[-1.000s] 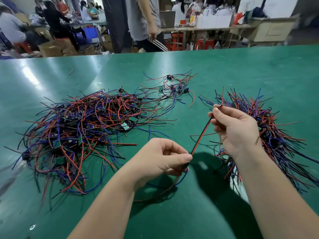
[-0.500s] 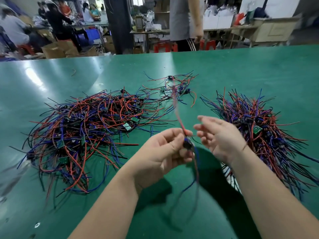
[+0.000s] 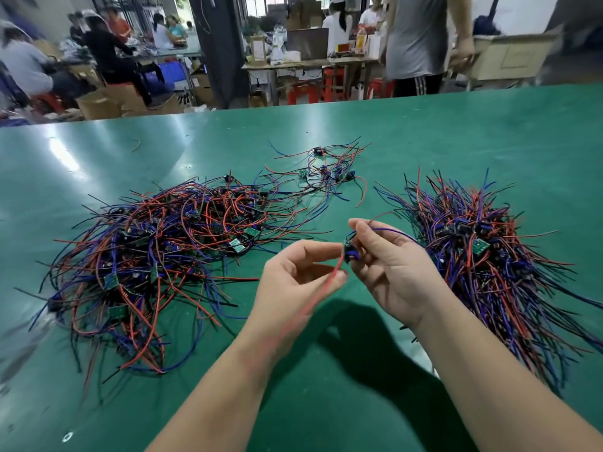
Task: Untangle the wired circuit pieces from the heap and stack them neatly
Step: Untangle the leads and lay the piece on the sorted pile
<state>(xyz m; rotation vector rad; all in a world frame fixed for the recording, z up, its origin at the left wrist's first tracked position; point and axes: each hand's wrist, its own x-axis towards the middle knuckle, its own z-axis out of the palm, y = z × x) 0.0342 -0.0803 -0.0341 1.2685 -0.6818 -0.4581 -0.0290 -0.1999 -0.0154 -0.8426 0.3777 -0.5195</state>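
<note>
A tangled heap (image 3: 156, 252) of small green circuit boards with red, blue and black wires lies on the left of the green table (image 3: 456, 132). On the right sits the stack (image 3: 489, 252), its wires fanned out. Between them, above the table, my right hand (image 3: 388, 269) pinches one small circuit piece (image 3: 349, 251); its blue wire arches right toward the stack. My left hand (image 3: 293, 285) is beside it, fingers loosely curled, with the piece's red wire running blurred past its fingertips. Whether those fingers pinch the wire is unclear.
A small loose cluster of wired pieces (image 3: 326, 171) lies further back in the middle. Beyond the table's far edge are people, one standing (image 3: 421, 44), along with cardboard boxes, red stools and workbenches.
The circuit piece has passed from my left hand to my right hand. The red wire that stood upward now trails down past my left fingers. The standing person walked right.
</note>
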